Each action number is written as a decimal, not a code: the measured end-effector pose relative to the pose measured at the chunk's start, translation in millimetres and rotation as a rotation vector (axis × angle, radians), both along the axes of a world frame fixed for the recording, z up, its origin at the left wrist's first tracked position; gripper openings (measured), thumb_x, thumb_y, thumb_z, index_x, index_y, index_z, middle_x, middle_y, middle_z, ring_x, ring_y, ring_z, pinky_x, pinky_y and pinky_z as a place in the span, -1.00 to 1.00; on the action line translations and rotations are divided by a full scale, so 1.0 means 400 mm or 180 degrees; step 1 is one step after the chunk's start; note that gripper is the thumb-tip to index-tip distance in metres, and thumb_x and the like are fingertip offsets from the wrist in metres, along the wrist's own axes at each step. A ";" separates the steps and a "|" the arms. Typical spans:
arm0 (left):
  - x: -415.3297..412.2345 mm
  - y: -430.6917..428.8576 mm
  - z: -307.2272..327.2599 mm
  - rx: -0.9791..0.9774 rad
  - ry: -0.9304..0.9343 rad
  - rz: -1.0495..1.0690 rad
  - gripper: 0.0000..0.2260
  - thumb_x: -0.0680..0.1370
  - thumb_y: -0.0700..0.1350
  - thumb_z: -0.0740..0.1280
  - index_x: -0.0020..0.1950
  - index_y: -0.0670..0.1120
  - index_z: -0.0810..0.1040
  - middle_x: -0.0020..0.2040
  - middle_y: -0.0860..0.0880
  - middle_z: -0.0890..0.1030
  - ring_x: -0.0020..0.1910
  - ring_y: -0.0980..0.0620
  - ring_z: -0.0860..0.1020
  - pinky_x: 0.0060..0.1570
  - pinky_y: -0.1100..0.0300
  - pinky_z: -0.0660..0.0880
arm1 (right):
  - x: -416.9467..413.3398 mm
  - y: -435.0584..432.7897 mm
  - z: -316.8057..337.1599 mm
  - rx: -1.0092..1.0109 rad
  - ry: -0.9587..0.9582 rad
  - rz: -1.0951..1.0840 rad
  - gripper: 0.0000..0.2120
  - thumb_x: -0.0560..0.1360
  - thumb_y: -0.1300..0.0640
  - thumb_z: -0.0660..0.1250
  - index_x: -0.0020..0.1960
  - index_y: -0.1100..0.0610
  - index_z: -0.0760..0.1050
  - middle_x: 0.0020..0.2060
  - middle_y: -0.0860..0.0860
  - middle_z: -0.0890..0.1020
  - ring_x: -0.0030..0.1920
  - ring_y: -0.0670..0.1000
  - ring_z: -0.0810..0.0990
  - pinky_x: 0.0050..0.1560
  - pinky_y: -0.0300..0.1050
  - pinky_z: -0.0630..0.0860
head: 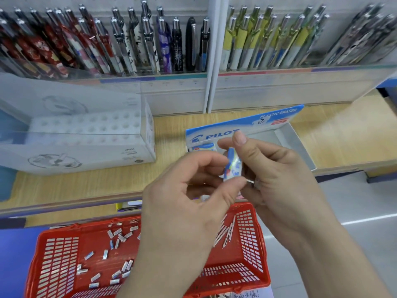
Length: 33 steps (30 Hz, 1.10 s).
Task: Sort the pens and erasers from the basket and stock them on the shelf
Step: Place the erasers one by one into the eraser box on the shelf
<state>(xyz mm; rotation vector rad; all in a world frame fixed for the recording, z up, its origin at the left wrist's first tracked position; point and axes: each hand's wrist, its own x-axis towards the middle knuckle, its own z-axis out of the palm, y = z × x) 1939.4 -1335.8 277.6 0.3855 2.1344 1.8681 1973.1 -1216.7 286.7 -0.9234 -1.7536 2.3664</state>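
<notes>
Both hands meet above the shelf edge around a small blue-and-white wrapped eraser [233,163]. My left hand [184,211] pinches its lower end and my right hand [277,173] grips its side with thumb and fingers. Just behind them stands a blue and white Pilot eraser display box [247,125] on the wooden shelf [171,125], with an eraser [203,146] lying inside. Below, a red plastic basket [60,254] holds several loose wrapped erasers [120,235] and a few pens [227,231] near its right wall.
Racks of upright pens [129,44] fill the back of the shelf behind a clear rail. A clear plastic pen display case [86,134] sits at the left of the shelf. White floor [354,211] lies to the right.
</notes>
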 end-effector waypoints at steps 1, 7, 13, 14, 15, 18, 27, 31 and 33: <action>-0.001 -0.002 -0.001 0.0081 -0.0123 0.0035 -0.77 0.26 -0.07 0.51 -0.12 0.11 0.62 -0.21 0.05 0.67 -0.25 0.09 0.65 -0.24 0.34 0.54 | 0.003 0.002 -0.002 -0.0036 0.0045 -0.0047 -0.73 0.33 -0.04 0.39 -0.14 0.13 0.70 -0.29 0.26 0.54 -0.45 0.03 0.41 -0.59 -0.25 0.32; -0.009 -0.014 0.002 -0.0106 -0.0187 0.0182 -0.73 0.28 -0.16 0.58 -0.14 0.14 0.64 -0.26 0.06 0.68 -0.31 0.09 0.64 -0.23 0.30 0.55 | 0.024 0.016 0.000 0.0054 0.0080 0.0105 -0.81 0.37 0.07 0.37 -0.10 0.11 0.69 -0.29 0.11 0.62 -0.37 -0.08 0.46 -0.59 -0.33 0.24; -0.027 -0.025 -0.009 -0.0355 -0.0363 0.0166 -0.85 0.33 -0.15 0.51 -0.20 0.10 0.69 -0.30 0.11 0.68 -0.31 0.16 0.64 -0.28 0.37 0.54 | 0.026 0.047 0.008 0.1241 -0.0093 0.0646 -0.80 0.30 0.03 0.48 -0.07 -0.05 0.67 -0.33 -0.04 0.60 -0.48 -0.13 0.42 -0.51 -0.38 0.31; -0.029 -0.027 -0.010 -0.0434 -0.0358 0.0094 -0.87 0.35 -0.12 0.50 -0.18 0.10 0.69 -0.30 0.13 0.68 -0.30 0.18 0.64 -0.26 0.36 0.55 | 0.026 0.052 0.004 0.1635 -0.0089 0.0768 -0.80 0.31 0.04 0.50 -0.07 -0.10 0.66 -0.26 -0.08 0.62 -0.45 -0.14 0.45 -0.45 -0.39 0.35; -0.031 -0.029 -0.011 -0.0500 -0.0349 0.0048 -0.89 0.36 -0.09 0.49 -0.17 0.11 0.69 -0.29 0.15 0.68 -0.28 0.19 0.64 -0.24 0.36 0.54 | 0.025 0.055 -0.001 0.2028 -0.0066 0.0901 -0.79 0.31 0.05 0.51 -0.08 -0.14 0.64 -0.20 -0.12 0.62 -0.41 -0.13 0.49 -0.40 -0.38 0.38; -0.037 -0.031 -0.020 -0.0532 -0.0380 0.0069 -0.89 0.36 -0.06 0.47 -0.14 0.10 0.69 -0.29 0.17 0.68 -0.28 0.23 0.63 -0.26 0.42 0.51 | 0.015 0.054 -0.013 0.2931 -0.0049 0.1197 -0.79 0.32 0.07 0.53 -0.12 -0.18 0.59 -0.24 -0.15 0.60 -0.28 -0.09 0.54 -0.26 -0.35 0.43; -0.063 -0.047 -0.058 -0.0833 0.0150 0.0241 -0.84 0.41 -0.07 0.45 -0.07 0.17 0.64 -0.16 0.13 0.60 -0.25 0.19 0.57 -0.24 0.46 0.46 | -0.011 0.059 -0.045 0.4090 -0.0269 0.1609 -0.79 0.35 0.05 0.52 -0.01 -0.03 0.66 -0.27 -0.19 0.47 -0.36 -0.15 0.37 -0.31 -0.42 0.26; -0.067 -0.049 -0.083 -0.0973 0.0227 0.0053 -0.73 0.40 -0.11 0.47 0.05 0.16 0.62 -0.09 0.19 0.56 -0.16 0.23 0.58 -0.12 0.44 0.50 | -0.024 0.032 -0.043 0.4271 -0.0586 0.1763 -0.79 0.41 -0.04 0.43 0.05 -0.08 0.58 -0.15 -0.13 0.57 -0.21 -0.07 0.42 -0.19 -0.11 0.40; -0.068 -0.046 -0.086 -0.1019 0.0245 0.0061 -0.72 0.39 -0.12 0.48 0.05 0.14 0.63 -0.12 0.18 0.58 -0.17 0.24 0.58 -0.13 0.46 0.49 | -0.030 0.021 -0.039 0.4251 -0.0660 0.1644 -0.76 0.42 -0.08 0.41 0.05 -0.10 0.46 -0.13 -0.15 0.58 -0.20 -0.08 0.44 -0.18 -0.11 0.40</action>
